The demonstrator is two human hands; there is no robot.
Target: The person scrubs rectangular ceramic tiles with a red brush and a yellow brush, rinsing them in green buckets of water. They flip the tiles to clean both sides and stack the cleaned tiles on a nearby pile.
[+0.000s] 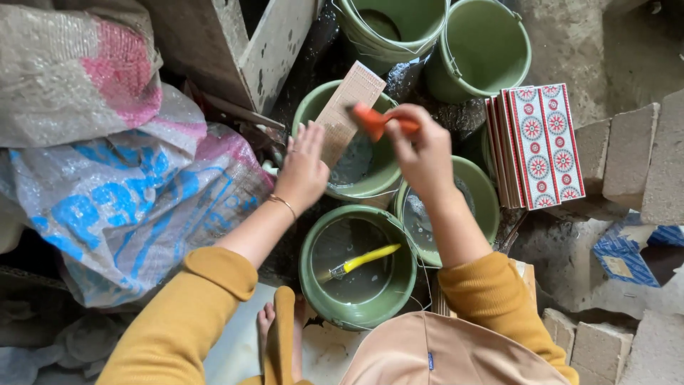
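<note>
Centrally, a narrow rectangular tile with a ridged beige back [347,108] stands tilted over a green plastic bucket of grey slurry [358,167], its lower end inside the bucket rim. The left hand [303,171] supports the tile from the left edge — fingers extended and nearly flat, palm against the tile side, a thin bracelet at the wrist. The right hand [420,150] sits just to the right of the tile, clenched around an orange-handled tool [377,121]; the orange end projects toward the tile face and appears blurred, and whether it touches the tile cannot be determined.

Below the hands, a second green bucket [358,265] holds grey liquid and a yellow-handled brush [360,261] lying in it. A third green bucket [479,199] stands just right of it, partly covered by the right forearm. Two more green buckets [484,50] stand at the top of the view.

To the right, a stack of patterned tiles with red and blue medallions [538,146] leans on edge, near the third bucket. Grey concrete blocks [630,153] lie further right. Woven plastic sacks printed in blue and pink [121,192] fill the left side. The ground is wet, dark and stained — a bare foot [274,335] rests at the bottom edge. Both arms wear mustard-yellow sleeves.
</note>
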